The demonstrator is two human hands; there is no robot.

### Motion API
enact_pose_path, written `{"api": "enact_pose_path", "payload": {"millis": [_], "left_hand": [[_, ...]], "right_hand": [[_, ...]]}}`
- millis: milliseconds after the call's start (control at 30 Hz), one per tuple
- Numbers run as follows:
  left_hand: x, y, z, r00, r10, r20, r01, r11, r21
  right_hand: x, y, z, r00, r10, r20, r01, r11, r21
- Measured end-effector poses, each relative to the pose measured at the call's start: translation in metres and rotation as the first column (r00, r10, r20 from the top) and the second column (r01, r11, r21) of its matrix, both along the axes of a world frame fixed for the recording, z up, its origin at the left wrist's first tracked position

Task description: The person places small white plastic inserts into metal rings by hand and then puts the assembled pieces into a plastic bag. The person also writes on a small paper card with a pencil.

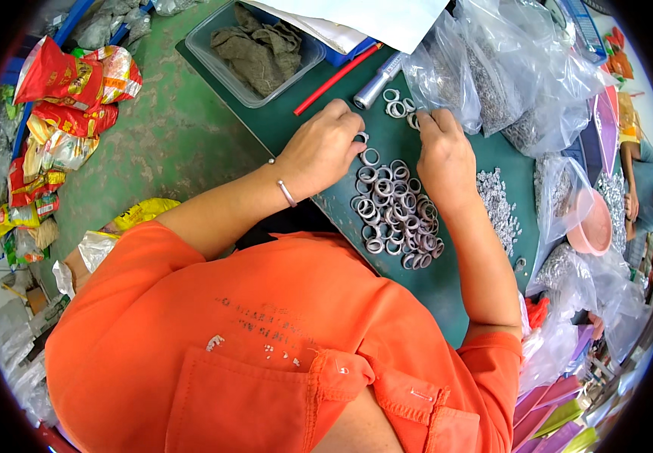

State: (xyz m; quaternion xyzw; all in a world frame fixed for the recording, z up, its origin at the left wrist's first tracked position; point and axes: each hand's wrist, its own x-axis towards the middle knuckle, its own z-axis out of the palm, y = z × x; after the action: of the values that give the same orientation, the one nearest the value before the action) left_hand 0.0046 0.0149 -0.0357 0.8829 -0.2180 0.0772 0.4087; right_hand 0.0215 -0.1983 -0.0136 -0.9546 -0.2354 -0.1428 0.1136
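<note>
My left hand [322,145] is closed in a pinch on a small metal ring [363,137] at the edge of the green table. Across from it, my right hand [446,157] bends its fingertips together on another grey ring [414,121]; the fingers partly cover it. Just beyond the hands lie a few separate rings [395,109]. Between my forearms spreads a large pile of metal rings [396,214], several of them overlapping. A heap of small silvery pieces [497,208] sits to the right of my right forearm.
Along the far side are a clear plastic tub [255,97] with a brown cloth, a red stick [335,80], a metal cylinder [375,84] and white paper [372,16]. Filled clear bags [492,75] and a pink bowl [592,223] stand right. Another person's arm [630,181] shows far right.
</note>
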Motion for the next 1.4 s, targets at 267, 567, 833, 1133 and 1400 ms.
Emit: {"api": "enact_pose_path", "payload": {"millis": [267, 567, 833, 1133, 1400], "left_hand": [[-0.004, -0.004, 0.004, 0.995, -0.074, -0.068, 0.051, 0.954, -0.295], [-0.011, -0.004, 0.011, 0.928, -0.328, -0.179, 0.263, 0.914, -0.310], [0.036, -0.028, 0.011, 0.960, -0.151, 0.236, 0.095, 0.968, 0.231], [0.041, -0.029, 0.011, 0.953, -0.137, 0.269, 0.056, 0.956, 0.287], [0.018, -0.020, 0.014, 0.961, -0.268, -0.071, 0.236, 0.925, -0.299]], "right_hand": [[0.002, -0.005, 0.002, 0.999, 0.049, 0.005, -0.049, 0.999, -0.018], [-0.006, -0.006, 0.008, 1.000, 0.023, 0.017, -0.026, 0.982, 0.186], [-0.025, -0.013, 0.031, 0.570, 0.235, -0.787, 0.705, 0.352, 0.616], [-0.031, -0.023, 0.028, 0.440, 0.362, -0.822, 0.718, 0.408, 0.564], [-0.030, -0.023, 0.030, 0.426, 0.434, -0.794, 0.777, 0.275, 0.567]]}}
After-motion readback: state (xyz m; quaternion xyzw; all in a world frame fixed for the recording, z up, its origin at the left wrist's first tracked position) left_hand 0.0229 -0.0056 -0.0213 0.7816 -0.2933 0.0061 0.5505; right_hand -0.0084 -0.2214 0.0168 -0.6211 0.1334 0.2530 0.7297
